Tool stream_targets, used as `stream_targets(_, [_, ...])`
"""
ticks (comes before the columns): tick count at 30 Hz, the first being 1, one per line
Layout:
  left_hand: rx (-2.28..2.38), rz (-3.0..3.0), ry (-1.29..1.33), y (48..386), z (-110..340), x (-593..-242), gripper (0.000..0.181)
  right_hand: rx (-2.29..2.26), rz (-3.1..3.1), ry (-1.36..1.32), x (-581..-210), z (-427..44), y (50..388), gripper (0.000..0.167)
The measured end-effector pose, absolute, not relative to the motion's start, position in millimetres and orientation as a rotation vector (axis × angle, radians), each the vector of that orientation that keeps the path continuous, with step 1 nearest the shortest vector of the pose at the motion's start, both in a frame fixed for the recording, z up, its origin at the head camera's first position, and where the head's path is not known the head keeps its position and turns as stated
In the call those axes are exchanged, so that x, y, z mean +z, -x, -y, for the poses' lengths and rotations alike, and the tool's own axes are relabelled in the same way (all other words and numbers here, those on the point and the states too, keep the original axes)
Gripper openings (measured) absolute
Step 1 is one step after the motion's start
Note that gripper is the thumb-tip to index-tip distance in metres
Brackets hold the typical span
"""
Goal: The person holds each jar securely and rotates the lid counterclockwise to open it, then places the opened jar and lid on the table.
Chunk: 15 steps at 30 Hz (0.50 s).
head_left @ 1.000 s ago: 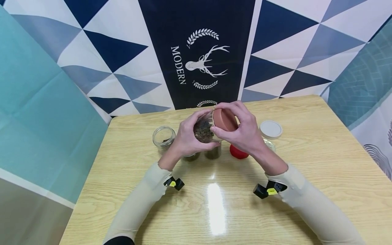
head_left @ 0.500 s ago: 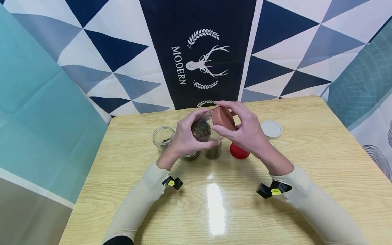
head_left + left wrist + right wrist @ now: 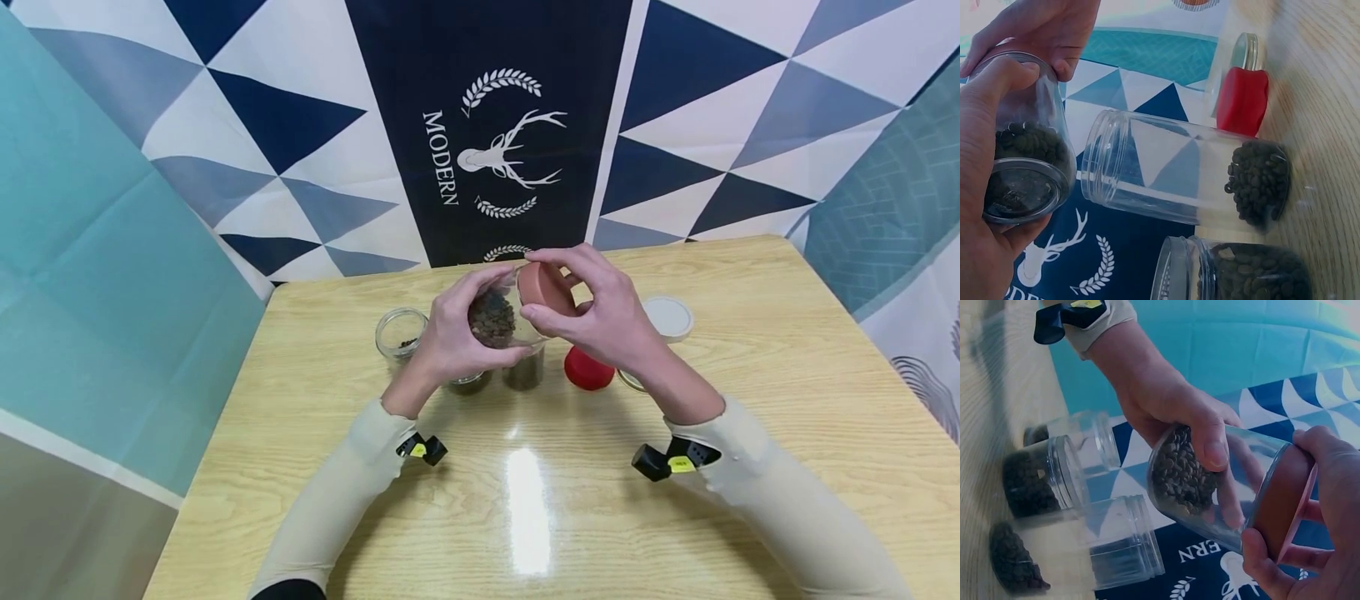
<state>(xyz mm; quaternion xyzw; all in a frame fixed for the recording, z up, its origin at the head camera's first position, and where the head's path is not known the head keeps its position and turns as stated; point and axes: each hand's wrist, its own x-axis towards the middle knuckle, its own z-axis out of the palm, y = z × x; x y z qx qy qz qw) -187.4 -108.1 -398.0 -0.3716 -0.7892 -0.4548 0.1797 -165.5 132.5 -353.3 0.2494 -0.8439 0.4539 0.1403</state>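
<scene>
Above the table, my left hand (image 3: 453, 333) grips a clear glass jar (image 3: 489, 318) around its body, fingers on one side and thumb on the other. The jar is tilted, with dark beans (image 3: 1184, 478) gathered toward its base. At its mouth sits a reddish-brown lid (image 3: 546, 287). My right hand (image 3: 606, 310) holds that lid by the rim between thumb and fingers. Below the hands stands a tall clear jar (image 3: 1160, 165) with dark beans at its bottom. Beside it is a shorter jar (image 3: 1035, 478), fuller of beans, largely hidden by my left hand in the head view.
An open glass jar (image 3: 401, 333) with a few dark beans stands at the left. Right of the jars lie a red lid (image 3: 588, 369) and a white round lid (image 3: 667, 318). A clear round piece (image 3: 632, 382) shows partly from under my right forearm.
The held jar and its lid have shifted slightly left. My right wrist has swung a little to the right, while its fingers keep their hold on the lid.
</scene>
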Motion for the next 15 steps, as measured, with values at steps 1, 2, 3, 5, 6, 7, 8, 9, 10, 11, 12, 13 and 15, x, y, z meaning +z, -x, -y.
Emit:
stream_targets(1, [-1.278, 2.231, 1.050, 187.1, 108.3, -398.0, 0.097, 1.310, 2.424, -0.726, -354.3, -132.3, 165.9, 0.060])
stream_targets(2, [-1.273, 2.232, 1.048, 187.1, 108.5, -398.2, 0.097, 1.307, 2.413, -0.733, -354.9, -132.2, 166.2, 0.059])
stream_targets(3, [-1.271, 2.232, 1.048, 187.1, 108.5, -398.3, 0.097, 1.305, 2.405, -0.737, -355.3, -132.1, 166.4, 0.059])
stream_targets(5, [-1.266, 2.234, 1.048, 186.6, 108.7, -398.0, 0.097, 1.302, 2.395, -0.746, -355.8, -132.0, 166.8, 0.058])
stream_targets(6, [-1.267, 2.234, 1.048, 186.3, 108.8, -397.7, 0.097, 1.305, 2.393, -0.749, -355.9, -131.9, 166.9, 0.058])
stream_targets(7, [-1.267, 2.233, 1.048, 186.3, 108.5, -397.4, 0.098, 1.307, 2.393, -0.748, -355.6, -132.1, 166.9, 0.058])
stream_targets(8, [-1.268, 2.232, 1.049, 186.4, 108.4, -397.3, 0.097, 1.312, 2.394, -0.748, -355.2, -132.2, 166.8, 0.058])
stream_targets(9, [-1.268, 2.231, 1.050, 186.3, 108.3, -396.8, 0.097, 1.318, 2.397, -0.746, -355.0, -132.4, 166.9, 0.058])
stream_targets(10, [-1.268, 2.231, 1.052, 186.3, 108.4, -396.5, 0.097, 1.322, 2.399, -0.747, -354.7, -132.6, 166.9, 0.058])
stream_targets(11, [-1.270, 2.232, 1.056, 186.2, 108.5, -396.0, 0.097, 1.330, 2.401, -0.748, -354.5, -132.7, 166.9, 0.057])
stream_targets(12, [-1.269, 2.233, 1.059, 186.3, 108.7, -395.9, 0.097, 1.340, 2.402, -0.754, -354.5, -133.0, 166.9, 0.058])
stream_targets(13, [-1.275, 2.236, 1.063, 186.4, 109.1, -395.9, 0.097, 1.344, 2.401, -0.772, -354.4, -133.5, 166.9, 0.058])
stream_targets(15, [-1.286, 2.241, 1.073, 186.6, 110.2, -396.1, 0.097, 1.338, 2.392, -0.828, -354.2, -134.8, 166.4, 0.058])
